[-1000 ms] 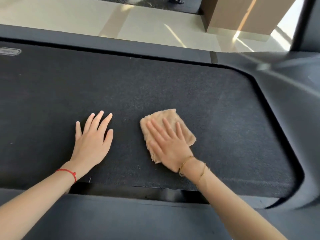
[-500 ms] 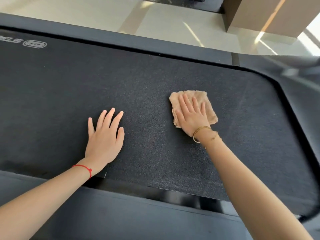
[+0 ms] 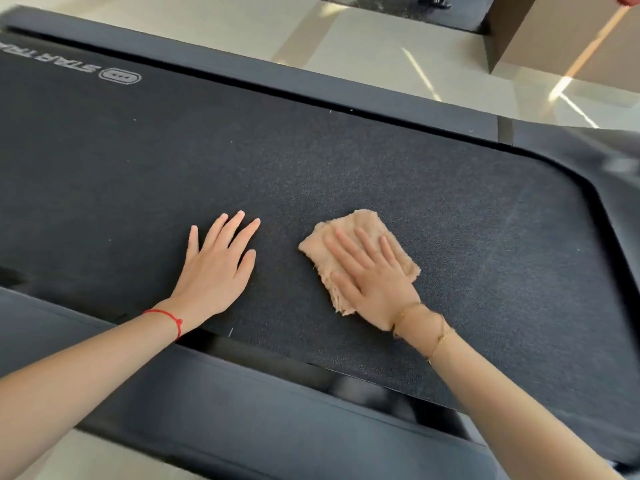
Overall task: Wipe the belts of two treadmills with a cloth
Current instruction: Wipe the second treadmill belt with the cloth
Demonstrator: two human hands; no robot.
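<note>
My right hand (image 3: 372,282), fingers flat on the tan cloth (image 3: 358,258), has drawn it back from mid-belt toward the near edge of the treadmill belt (image 3: 381,174); my left hand (image 3: 216,268) stays spread, bracing. One stroke done, wiping continues.

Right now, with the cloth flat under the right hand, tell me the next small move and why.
Probably slide the right hand with the tan cloth across the belt toward its far edge. The fingers lie straight, pressing the cloth flat, and the left hand braces flat beside it, so a wiping stroke is set up. Much bare belt lies beyond the cloth.
</note>
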